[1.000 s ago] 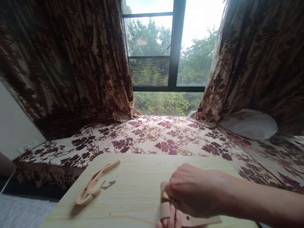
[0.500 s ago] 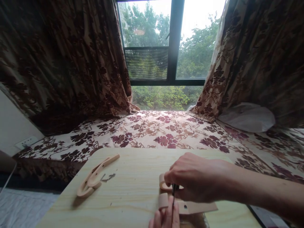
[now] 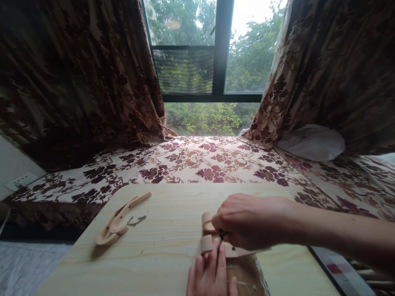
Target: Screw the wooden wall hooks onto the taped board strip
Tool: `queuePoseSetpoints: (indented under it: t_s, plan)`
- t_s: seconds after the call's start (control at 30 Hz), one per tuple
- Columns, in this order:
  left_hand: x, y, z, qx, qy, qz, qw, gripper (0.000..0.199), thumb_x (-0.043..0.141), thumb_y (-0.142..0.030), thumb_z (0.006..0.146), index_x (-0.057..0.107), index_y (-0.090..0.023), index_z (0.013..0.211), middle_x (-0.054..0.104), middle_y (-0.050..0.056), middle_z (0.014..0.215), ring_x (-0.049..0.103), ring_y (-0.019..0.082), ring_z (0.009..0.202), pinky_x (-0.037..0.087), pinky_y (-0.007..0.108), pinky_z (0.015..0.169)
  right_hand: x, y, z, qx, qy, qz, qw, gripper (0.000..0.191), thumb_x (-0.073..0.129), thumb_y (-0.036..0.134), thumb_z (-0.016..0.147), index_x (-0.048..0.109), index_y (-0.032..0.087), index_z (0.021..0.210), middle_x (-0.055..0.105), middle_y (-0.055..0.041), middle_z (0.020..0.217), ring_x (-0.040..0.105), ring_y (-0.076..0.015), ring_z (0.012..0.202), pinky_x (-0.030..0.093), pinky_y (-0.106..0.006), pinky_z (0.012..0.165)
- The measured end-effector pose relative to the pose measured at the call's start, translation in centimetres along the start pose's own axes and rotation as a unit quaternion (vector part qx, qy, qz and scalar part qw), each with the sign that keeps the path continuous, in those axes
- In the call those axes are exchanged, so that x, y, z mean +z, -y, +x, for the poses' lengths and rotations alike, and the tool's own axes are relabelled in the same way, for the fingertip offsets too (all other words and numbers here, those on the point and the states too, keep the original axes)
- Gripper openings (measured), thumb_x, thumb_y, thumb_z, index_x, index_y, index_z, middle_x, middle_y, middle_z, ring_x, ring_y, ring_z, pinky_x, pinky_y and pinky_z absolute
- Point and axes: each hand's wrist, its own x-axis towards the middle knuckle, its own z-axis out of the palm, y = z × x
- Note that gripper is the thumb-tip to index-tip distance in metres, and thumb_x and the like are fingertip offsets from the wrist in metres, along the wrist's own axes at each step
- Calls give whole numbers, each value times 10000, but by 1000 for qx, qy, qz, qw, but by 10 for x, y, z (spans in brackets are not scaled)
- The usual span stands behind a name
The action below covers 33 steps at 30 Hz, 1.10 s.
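A tan leather strip (image 3: 240, 250) with a dark hole lies over a worn brown block (image 3: 243, 273) near the board's front edge. Its curled end (image 3: 206, 244) stands up at the left, with another tan loop (image 3: 207, 222) behind it. My right hand (image 3: 247, 220) is closed round a dark-handled tool (image 3: 222, 235), whose thin shaft points down at the strip. My left hand (image 3: 210, 271) presses on the strip with its fingers extended, two of them on either side of the tool's tip.
On the pale wooden board (image 3: 166, 222) a curved tan leather piece (image 3: 119, 222) lies at the left, beside small metal bits (image 3: 137, 221). A flat framed object (image 3: 339, 267) is at the lower right. Beyond lie floral cloth (image 3: 191, 158) and a white bag (image 3: 311, 142).
The view has tilted down slightly, and more of my left hand shows. My right hand has closed further over the tool, so less of its handle shows.
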Motion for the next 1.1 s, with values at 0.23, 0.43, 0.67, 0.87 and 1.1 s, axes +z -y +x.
queuePoseSetpoints:
  t_s: [0.23, 0.43, 0.67, 0.87, 1.1]
  plan:
    - [-13, 4, 11, 36, 29, 4, 999, 499, 489, -305, 784, 505, -169, 1264, 541, 0, 1302, 609, 195, 939, 510, 303, 730, -13, 2, 1, 8, 34, -24, 999, 126, 553, 73, 737, 625, 173, 763, 629, -27, 739, 414, -117, 553, 269, -281, 499]
    - [-16, 4, 9, 26, 35, -31, 999, 525, 483, -355, 820, 450, -178, 1313, 513, -4, 1334, 588, 185, 993, 491, 299, 784, -5, -1, 3, 20, 16, -13, 1000, 144, 534, 172, 793, 593, 175, 662, 574, -12, 623, 353, -113, 512, 253, -282, 492]
    - [-19, 3, 9, 15, 46, -49, 998, 499, 463, -380, 849, 452, -187, 1309, 495, -11, 1353, 569, 177, 1025, 469, 293, 818, -8, -3, 1, 2, 23, -5, 1000, 155, 558, 88, 737, 632, 174, 843, 633, -24, 752, 439, -122, 580, 284, -276, 536]
    - [-19, 2, 9, 6, 40, -52, 998, 488, 460, -398, 850, 468, -194, 1293, 532, -7, 1317, 571, 187, 1021, 476, 309, 806, 0, -4, 1, 3, -10, 38, 999, 105, 530, 185, 796, 621, 176, 745, 559, 0, 594, 324, -117, 490, 262, -271, 482]
    - [-25, 2, 13, 11, 62, -60, 996, 474, 473, -323, 831, 477, -177, 1281, 515, 1, 1335, 566, 192, 1027, 492, 313, 791, -12, -2, 0, 3, 33, 42, 999, 95, 568, 169, 769, 635, 188, 833, 582, -2, 677, 369, -114, 536, 287, -262, 523]
